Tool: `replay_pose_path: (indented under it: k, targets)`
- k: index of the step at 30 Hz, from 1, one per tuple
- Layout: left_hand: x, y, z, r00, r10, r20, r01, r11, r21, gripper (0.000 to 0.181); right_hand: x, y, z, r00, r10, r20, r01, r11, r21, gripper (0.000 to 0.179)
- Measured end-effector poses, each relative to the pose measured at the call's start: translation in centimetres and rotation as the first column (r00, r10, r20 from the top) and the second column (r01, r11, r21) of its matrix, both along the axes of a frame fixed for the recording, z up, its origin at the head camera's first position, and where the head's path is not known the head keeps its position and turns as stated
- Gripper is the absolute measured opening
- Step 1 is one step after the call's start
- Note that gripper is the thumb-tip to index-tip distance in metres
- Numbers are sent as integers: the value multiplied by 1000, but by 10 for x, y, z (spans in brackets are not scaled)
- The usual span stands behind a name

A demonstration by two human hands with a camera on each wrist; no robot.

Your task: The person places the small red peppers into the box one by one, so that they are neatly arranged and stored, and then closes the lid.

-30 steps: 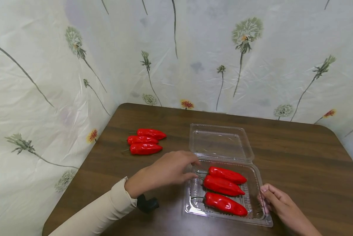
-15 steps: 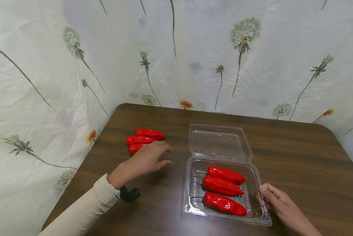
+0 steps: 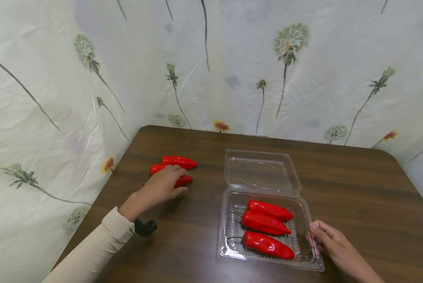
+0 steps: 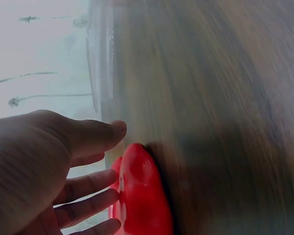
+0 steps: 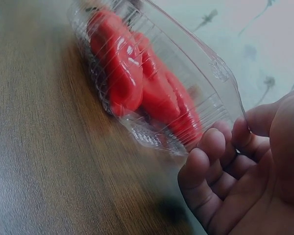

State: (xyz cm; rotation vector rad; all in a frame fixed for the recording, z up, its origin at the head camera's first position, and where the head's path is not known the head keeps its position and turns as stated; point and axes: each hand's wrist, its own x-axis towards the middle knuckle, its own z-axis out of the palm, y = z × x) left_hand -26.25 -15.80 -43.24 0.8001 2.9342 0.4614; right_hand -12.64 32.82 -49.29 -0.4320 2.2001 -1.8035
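Observation:
My left hand (image 3: 156,188) reaches over the loose red peppers on the left of the table, fingers spread and relaxed. In the left wrist view its fingertips are right at the side of the nearest pepper (image 4: 146,196). In the head view it partly covers that pepper (image 3: 184,181) and the middle one (image 3: 156,169); the far pepper (image 3: 179,161) shows fully. With thumb and fingers my right hand (image 3: 333,243) pinches the right rim of a clear plastic clamshell container (image 3: 223,224), lid (image 3: 255,171) folded back. Three red peppers (image 3: 268,245) lie inside, stems leftward.
The brown wooden table (image 3: 360,188) ends at a rounded edge against a flower-patterned sheet (image 3: 240,51) behind and at the left. A black strap piece (image 3: 145,228) hangs under the left wrist beside the beige sleeve (image 3: 102,239).
My left hand has moved left from above the container's left side to the loose peppers. The right hand keeps its pinch on the rim, and the peppers stay in place.

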Motion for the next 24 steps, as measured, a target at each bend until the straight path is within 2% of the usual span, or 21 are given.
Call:
replay_pose_path:
  k: [9, 15, 24]
  targets:
    - [-6, -9, -8, 1000, 2, -21, -2, 1000, -10, 45, 0, 1, 1, 1000, -5, 2, 5, 1000, 22, 26]
    - [-7, -12, -13, 1000, 1, 7, -1, 1000, -7, 44, 0, 0, 2, 1000, -3, 10, 3, 1000, 10, 26]
    - [-8, -16, -21, 999, 7, 47, -9, 999, 43, 42, 0, 1, 0, 1000, 5, 1, -5, 1000, 1, 26]
